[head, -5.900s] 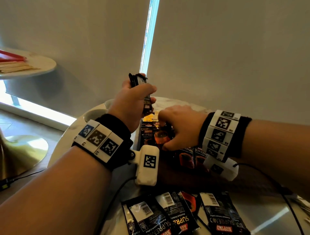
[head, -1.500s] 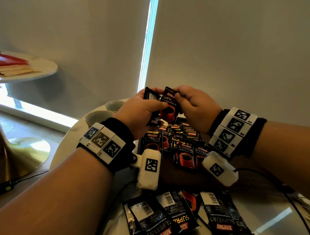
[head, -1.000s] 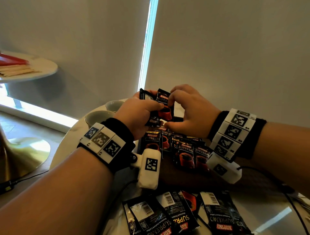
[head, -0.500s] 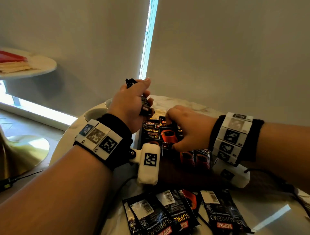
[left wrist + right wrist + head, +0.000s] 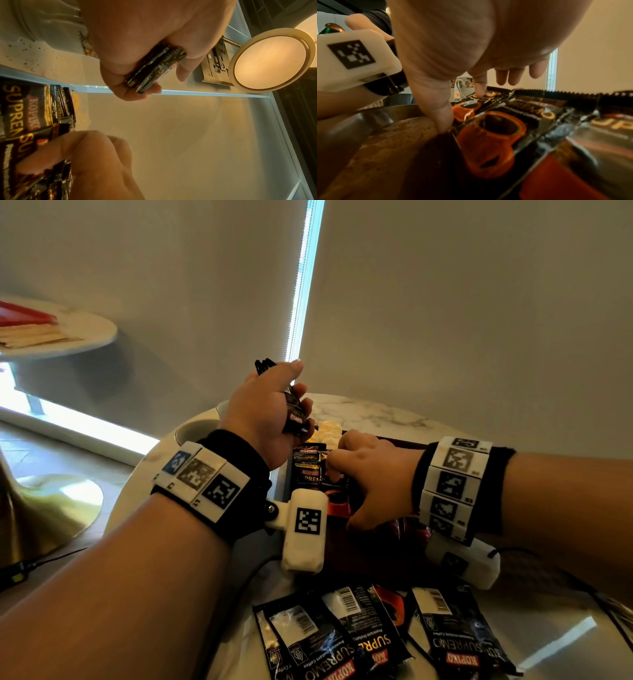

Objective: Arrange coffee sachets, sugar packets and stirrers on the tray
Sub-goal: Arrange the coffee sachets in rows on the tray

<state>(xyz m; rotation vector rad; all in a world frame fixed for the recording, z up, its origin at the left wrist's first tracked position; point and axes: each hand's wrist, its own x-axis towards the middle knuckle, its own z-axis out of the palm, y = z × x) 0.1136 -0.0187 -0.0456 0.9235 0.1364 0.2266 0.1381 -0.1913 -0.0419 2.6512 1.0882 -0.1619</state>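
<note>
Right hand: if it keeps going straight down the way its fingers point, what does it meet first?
The right hand points down at the coffee sachets laid on the tray. Its thumb and index fingertip already look to be on one, so it would likely press that sachet first.

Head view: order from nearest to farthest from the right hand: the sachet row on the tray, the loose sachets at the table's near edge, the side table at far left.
1. sachet row, under the right hand fingertips.
2. loose sachets, nearer the camera.
3. side table, far left.
</note>
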